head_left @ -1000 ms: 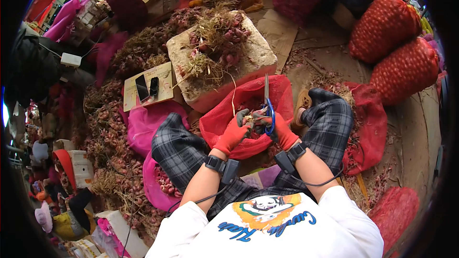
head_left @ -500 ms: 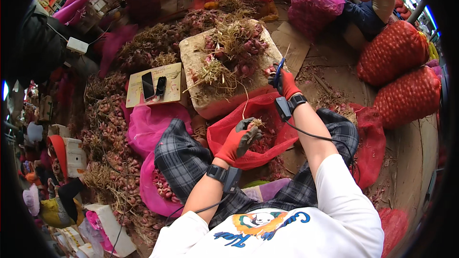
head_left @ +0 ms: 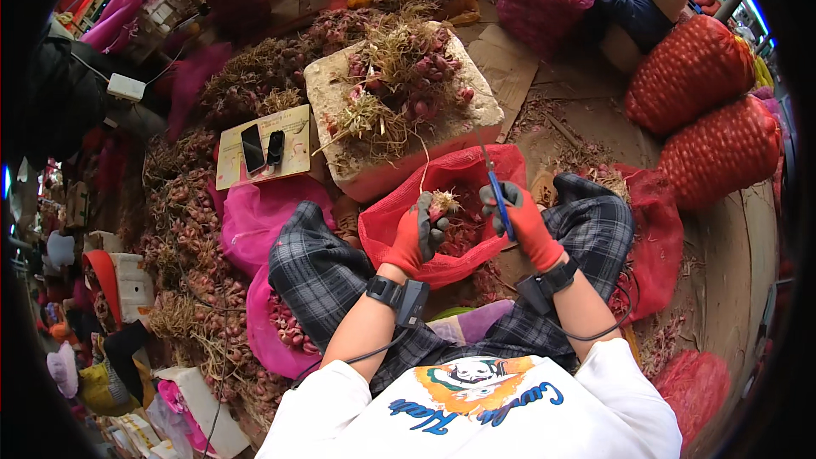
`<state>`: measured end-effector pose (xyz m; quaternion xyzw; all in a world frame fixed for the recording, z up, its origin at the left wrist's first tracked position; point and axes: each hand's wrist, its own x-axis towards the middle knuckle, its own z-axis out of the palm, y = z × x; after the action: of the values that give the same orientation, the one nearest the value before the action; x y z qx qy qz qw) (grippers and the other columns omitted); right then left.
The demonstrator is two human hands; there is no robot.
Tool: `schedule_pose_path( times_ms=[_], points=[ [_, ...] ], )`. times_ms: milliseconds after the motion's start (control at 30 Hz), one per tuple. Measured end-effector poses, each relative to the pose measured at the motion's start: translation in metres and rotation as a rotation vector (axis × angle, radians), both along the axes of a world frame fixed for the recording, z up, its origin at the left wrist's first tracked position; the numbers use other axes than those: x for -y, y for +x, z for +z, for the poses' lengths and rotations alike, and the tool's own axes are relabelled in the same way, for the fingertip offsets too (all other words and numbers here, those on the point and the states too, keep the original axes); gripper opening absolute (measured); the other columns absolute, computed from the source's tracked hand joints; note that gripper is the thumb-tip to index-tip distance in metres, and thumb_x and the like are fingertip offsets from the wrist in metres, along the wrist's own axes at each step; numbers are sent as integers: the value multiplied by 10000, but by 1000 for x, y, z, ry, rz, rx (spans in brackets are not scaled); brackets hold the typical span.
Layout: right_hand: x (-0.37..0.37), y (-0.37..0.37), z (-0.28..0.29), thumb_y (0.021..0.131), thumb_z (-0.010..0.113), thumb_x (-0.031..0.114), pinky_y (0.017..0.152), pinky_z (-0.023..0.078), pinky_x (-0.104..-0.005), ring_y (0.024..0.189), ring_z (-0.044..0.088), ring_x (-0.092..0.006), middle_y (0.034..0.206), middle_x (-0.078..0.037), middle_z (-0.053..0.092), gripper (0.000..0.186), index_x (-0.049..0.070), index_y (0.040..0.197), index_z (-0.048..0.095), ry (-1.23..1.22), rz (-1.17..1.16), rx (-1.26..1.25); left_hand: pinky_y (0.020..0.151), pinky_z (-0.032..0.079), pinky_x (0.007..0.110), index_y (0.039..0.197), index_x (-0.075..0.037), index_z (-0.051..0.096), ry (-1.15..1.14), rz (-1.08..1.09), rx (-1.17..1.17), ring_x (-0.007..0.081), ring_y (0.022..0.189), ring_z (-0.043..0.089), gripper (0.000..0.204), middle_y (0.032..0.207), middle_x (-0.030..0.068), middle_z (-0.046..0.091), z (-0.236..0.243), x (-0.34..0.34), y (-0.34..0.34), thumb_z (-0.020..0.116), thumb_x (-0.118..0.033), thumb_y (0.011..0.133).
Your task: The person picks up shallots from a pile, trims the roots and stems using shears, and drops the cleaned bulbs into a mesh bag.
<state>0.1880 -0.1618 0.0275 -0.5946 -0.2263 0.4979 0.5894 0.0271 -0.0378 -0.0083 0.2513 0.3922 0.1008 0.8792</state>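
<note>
My left hand, in a red glove with grey fingers, is closed around a shallot with pale dry roots and a long dry stalk. My right hand, gloved the same way, grips blue-handled scissors, their blade pointing away from me. Both hands are above an open red mesh bag with loose shallots inside, between my knees. Beyond it, a dirty white foam block bears a heap of shallots with dry tops. One loose shallot lies at the heap's right.
A board with a phone lies left of the block. Shallots cover the floor further left, beside a pink mesh bag. Full red sacks stand at right. A person sits at far right.
My right hand has come back from the foam block's right edge with the scissors, down near my left hand. The left hand has shifted slightly left and up, still holding the shallot.
</note>
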Motion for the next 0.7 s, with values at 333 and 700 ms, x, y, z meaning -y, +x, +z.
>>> schedule_pose_path(
  times_ms=[333,700],
  points=[
    [38,-41,-3,747,709,366,729,464,-352,830,599,-264,915,-140,586,472,35,1043,547,-56,69,831,338,282,153,936,-72,564,-554,-114,439,42,383,305,462,666,12,566,-29,-12,-14,387,-498,921],
    [69,-62,-5,709,654,586,709,465,-415,802,588,-333,945,-170,562,647,28,1010,528,-229,194,1217,363,293,171,937,-115,536,-282,-145,180,61,432,349,392,641,-19,480,-20,6,-15,391,-480,931]
  ],
)
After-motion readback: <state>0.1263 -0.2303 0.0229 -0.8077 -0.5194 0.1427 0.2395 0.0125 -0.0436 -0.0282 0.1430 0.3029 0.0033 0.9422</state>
